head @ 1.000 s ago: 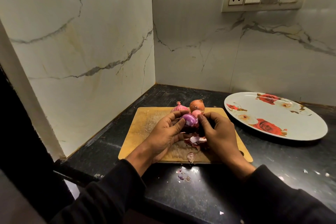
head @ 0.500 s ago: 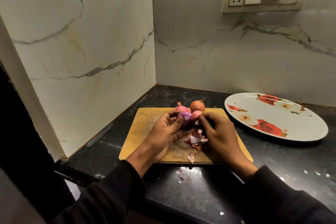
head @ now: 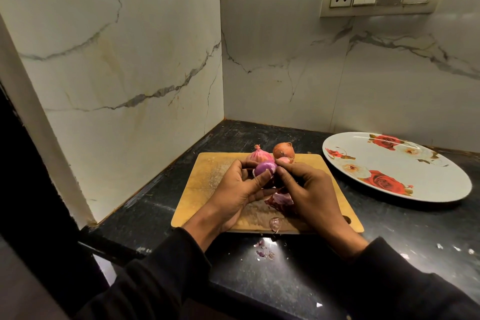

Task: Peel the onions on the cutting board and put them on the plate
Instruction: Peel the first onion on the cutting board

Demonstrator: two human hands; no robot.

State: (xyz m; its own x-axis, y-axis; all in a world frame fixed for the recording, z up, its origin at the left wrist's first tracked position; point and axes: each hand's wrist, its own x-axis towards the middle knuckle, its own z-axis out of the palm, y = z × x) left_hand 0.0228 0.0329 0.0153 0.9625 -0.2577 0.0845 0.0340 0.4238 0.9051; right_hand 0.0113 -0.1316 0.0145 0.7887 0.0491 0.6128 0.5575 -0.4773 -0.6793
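One half-peeled purple onion [head: 264, 169] was held above the wooden cutting board's [head: 207, 176] far half, gripped by the left hand [head: 237, 189], pinched at its right side by the right hand [head: 309, 189], with the floral plate [head: 428, 176] lying well apart, nearer the right hand.

A: What are the hands doing?
B: The left hand [head: 237, 189] and right hand [head: 310, 191] grip a purple onion [head: 265, 169] above the cutting board [head: 207, 179]; the plate [head: 428, 189] sits at three o'clock.

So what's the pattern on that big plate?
Red and white roses on a white plate, seen in the head view.
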